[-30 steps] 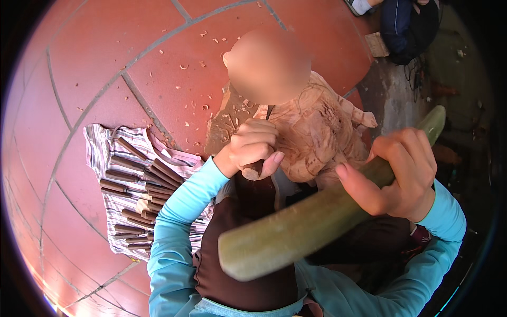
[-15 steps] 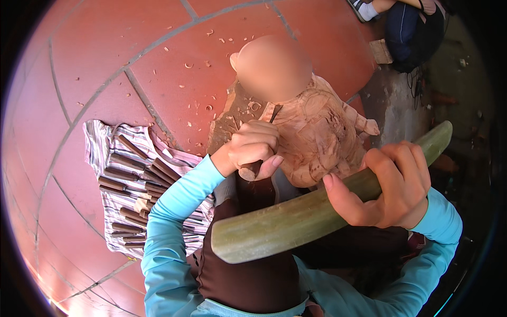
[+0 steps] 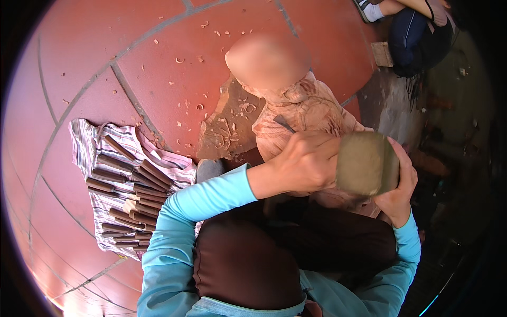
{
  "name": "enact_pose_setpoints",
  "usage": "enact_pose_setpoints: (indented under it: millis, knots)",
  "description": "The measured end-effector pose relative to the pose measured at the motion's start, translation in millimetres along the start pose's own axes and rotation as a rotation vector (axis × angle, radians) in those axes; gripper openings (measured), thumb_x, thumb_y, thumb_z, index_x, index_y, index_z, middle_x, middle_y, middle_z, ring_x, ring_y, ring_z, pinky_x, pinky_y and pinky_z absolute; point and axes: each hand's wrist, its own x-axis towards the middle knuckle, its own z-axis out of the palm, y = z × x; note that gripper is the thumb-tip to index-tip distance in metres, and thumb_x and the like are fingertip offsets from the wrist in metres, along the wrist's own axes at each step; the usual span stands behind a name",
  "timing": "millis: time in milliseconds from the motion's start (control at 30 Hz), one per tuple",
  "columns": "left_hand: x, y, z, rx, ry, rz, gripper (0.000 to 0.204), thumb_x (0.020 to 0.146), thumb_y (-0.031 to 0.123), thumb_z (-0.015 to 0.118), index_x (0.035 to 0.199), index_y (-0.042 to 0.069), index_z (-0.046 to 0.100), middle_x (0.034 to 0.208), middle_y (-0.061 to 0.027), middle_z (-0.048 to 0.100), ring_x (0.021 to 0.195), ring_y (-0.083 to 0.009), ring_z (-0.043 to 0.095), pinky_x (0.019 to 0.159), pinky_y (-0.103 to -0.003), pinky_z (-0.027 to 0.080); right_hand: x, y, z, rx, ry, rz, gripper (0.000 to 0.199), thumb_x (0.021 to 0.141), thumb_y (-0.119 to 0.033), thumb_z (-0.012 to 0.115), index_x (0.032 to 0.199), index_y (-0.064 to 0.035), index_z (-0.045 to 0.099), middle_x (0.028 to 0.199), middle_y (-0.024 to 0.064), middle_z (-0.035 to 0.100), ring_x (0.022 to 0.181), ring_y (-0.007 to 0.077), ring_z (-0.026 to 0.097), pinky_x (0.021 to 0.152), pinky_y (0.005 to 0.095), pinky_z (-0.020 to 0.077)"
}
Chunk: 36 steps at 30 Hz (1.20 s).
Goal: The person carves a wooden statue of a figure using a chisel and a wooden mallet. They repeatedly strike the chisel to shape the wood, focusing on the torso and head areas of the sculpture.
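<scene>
My left hand point(image 3: 306, 161) is closed around a wood chisel, whose dark blade point(image 3: 284, 123) points up and left against the carved wooden figure point(image 3: 311, 108). My fingers hide most of the handle. Right beside that fist, my right hand point(image 3: 398, 185) grips a greenish mallet point(image 3: 365, 164), a thick club-like block seen end-on. Its end overlaps the edge of my left hand; whether it touches the chisel handle cannot be seen. The figure has a rounded head and a body with rough carved folds, and it leans between my knees.
Several dark-handled chisels point(image 3: 145, 195) lie on a striped cloth point(image 3: 82, 137) at left. A brown wooden slab point(image 3: 214, 134) with shavings adjoins the figure. Curled shavings dot the red tiled floor point(image 3: 158, 79). Another person point(image 3: 409, 31) sits at upper right near a small block point(image 3: 382, 54).
The mallet has swung from lying slantwise across my lap to end-on, close to my left hand. My left hand and the chisel have moved right and lower over the figure's body.
</scene>
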Motion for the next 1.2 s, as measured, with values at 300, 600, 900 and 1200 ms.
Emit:
enact_pose_setpoints:
  millis: [300, 600, 900, 1200]
  knots:
    - [24, -4, 36, 0.182, 0.07, -0.284, 0.023, 0.076, 0.016, 0.07, 0.066, 0.008, 0.051, 0.058, -0.0047, 0.046, 0.048, -0.0198, 0.05, 0.043, -0.034, 0.038, -25, 23, 7, 0.245, 0.187, 0.548, 0.038, 0.08, -0.004, 0.072, 0.113, 0.0018, 0.053, 0.095, 0.0069, 0.06, 0.081, 0.0128, 0.057, 0.076, 0.0252, 0.046]
    - [32, -15, 36, 0.113, 0.139, -0.347, 0.023, 0.072, 0.01, 0.072, 0.066, 0.007, 0.05, 0.057, -0.006, 0.046, 0.047, -0.0235, 0.048, 0.043, -0.036, 0.037, -33, 27, 9, 0.256, 0.308, 0.516, 0.04, 0.083, 0.005, 0.063, 0.12, 0.0062, 0.049, 0.086, 0.0037, 0.052, 0.08, 0.0115, 0.05, 0.088, 0.0276, 0.0406]
    - [29, -20, 28, 0.062, 0.122, -0.336, 0.018, 0.066, 0.013, 0.072, 0.07, 0.008, 0.055, 0.059, -0.0059, 0.05, 0.052, -0.0236, 0.056, 0.047, -0.034, 0.044, -41, 50, 10, 0.014, 0.255, 0.401, 0.051, 0.074, 0.009, 0.064, 0.122, 0.0049, 0.048, 0.106, 0.0121, 0.06, 0.089, 0.0242, 0.06, 0.088, 0.0317, 0.0456]
    - [25, -24, 14, -0.038, 0.109, -0.289, 0.018, 0.066, 0.002, 0.072, 0.067, 0.007, 0.055, 0.057, -0.0049, 0.047, 0.047, -0.0211, 0.048, 0.042, -0.033, 0.037, -27, 35, 17, 0.032, 0.4, 0.387, 0.046, 0.081, 0.009, 0.058, 0.124, 0.0042, 0.042, 0.078, 0.0057, 0.052, 0.071, 0.0152, 0.05, 0.081, 0.0292, 0.0449]
